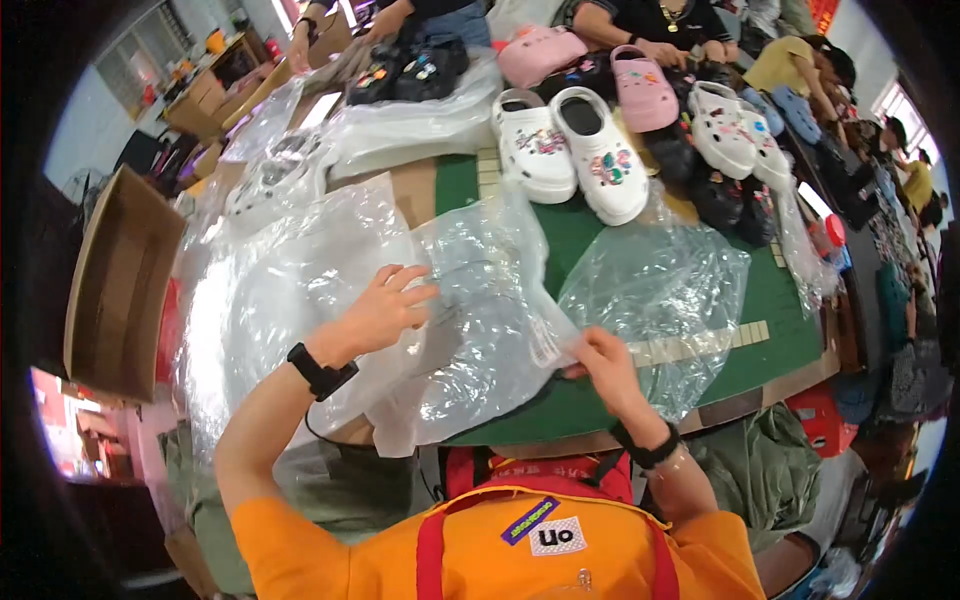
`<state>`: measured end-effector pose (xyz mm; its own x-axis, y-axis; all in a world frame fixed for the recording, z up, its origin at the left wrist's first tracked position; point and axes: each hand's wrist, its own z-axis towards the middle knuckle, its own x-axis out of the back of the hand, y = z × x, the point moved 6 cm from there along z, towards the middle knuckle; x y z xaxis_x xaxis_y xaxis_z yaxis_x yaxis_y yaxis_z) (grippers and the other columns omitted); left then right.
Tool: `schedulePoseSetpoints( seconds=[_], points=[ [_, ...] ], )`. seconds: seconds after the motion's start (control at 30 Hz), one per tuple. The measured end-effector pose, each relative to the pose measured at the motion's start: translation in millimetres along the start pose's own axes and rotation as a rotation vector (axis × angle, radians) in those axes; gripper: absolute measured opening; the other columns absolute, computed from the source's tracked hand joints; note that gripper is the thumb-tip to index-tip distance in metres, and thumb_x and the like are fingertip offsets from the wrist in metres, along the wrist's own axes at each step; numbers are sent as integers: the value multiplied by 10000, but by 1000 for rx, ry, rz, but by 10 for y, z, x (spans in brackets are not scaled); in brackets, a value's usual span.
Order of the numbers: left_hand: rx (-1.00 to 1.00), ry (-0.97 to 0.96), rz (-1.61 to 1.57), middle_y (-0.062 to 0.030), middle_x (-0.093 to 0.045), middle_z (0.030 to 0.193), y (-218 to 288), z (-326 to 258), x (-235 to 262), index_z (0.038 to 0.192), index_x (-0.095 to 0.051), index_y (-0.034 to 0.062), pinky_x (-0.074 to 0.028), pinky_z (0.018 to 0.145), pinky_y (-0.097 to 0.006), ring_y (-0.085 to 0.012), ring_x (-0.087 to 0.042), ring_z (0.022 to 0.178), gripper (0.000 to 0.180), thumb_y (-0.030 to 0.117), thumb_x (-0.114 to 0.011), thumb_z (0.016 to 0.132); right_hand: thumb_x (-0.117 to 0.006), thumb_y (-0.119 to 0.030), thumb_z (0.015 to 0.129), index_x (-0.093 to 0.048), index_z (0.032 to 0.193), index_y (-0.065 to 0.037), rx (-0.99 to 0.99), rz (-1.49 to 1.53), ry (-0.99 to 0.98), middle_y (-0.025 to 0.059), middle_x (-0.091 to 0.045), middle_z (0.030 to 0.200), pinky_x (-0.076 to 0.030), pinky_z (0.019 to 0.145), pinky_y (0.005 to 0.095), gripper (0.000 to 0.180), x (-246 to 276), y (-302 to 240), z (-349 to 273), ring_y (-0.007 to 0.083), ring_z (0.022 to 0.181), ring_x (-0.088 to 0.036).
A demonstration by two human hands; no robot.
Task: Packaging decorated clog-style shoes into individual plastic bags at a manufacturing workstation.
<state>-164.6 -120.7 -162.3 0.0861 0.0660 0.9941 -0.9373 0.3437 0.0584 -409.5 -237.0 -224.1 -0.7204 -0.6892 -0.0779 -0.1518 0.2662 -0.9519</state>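
A clear plastic bag [480,300] lies in front of me, partly over the green table mat. Its right edge is pinched between the thumb and fingers of my right hand [606,366]. My left hand [385,310] is above the bag's left side, fingers spread; I cannot make out anything in it. Several more clear bags [290,270] are heaped under and beyond my left forearm. Another clear bag [660,280] lies flat to the right of my right hand. Beyond the bags stands a pair of white clogs [610,175] with colourful charms.
Pink clogs [645,90], black clogs [405,75] and more white clogs [725,130] crowd the far side. People work across the table, one person's hand [660,52] among the clogs. An open cardboard box [120,285] stands at left. A red stool [825,420] is at lower right.
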Motion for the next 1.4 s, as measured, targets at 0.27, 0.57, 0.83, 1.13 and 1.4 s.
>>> schedulePoseSetpoints(
  seconds=[0.27, 0.57, 0.83, 1.13, 1.4],
  points=[
    [434, -326, -401, -72, -611, 993, -471, -747, -415, 775, -612, 84, -378, 861, -407, -264, -520, 1024, 269, -75, -460, 621, -513, -233, 870, -554, 1018, 11, -286, -333, -428, 16, -550, 760, -432, 609, 220, 288, -86, 301, -628, 71, 690, -490],
    [771, -159, -51, -205, -425, 1265, -304, -375, -210, 1218, -443, 101, -373, 910, -493, -400, -395, 1159, 441, 275, -525, 821, -536, -236, 869, -400, 1245, 32, -75, -137, -87, 29, -579, 760, -419, 648, 209, 482, -170, 195, -72, 76, 710, -519],
    [864, -139, -211, -203, -330, 1342, -626, -842, -536, 1347, -290, 166, -309, 966, -509, -403, -298, 1233, 684, 384, -594, 774, -470, -17, 810, -506, 1122, -10, 38, 62, -186, 45, -596, 930, -469, 668, 237, 314, -120, 12, -7, 104, 804, -564],
    [565, -206, -324, -179, -324, 1363, -504, -577, -541, 1323, -345, 149, -268, 1025, -428, -367, -270, 1266, 718, 238, -657, 683, -472, -25, 824, -479, 1161, 13, 46, 122, -87, 58, -590, 1003, -426, 814, 256, 339, 215, -454, -303, 122, 888, -557],
    [623, -219, -328, -152, -344, 1360, -857, -1092, -486, 1238, -461, 135, -295, 1018, -392, -348, -308, 1247, 656, 125, -691, 624, -483, -14, 832, -491, 1123, 23, 2, 33, 11, 52, -579, 1013, -426, 811, 252, 293, 661, -195, -504, 123, 902, -551]
  ],
)
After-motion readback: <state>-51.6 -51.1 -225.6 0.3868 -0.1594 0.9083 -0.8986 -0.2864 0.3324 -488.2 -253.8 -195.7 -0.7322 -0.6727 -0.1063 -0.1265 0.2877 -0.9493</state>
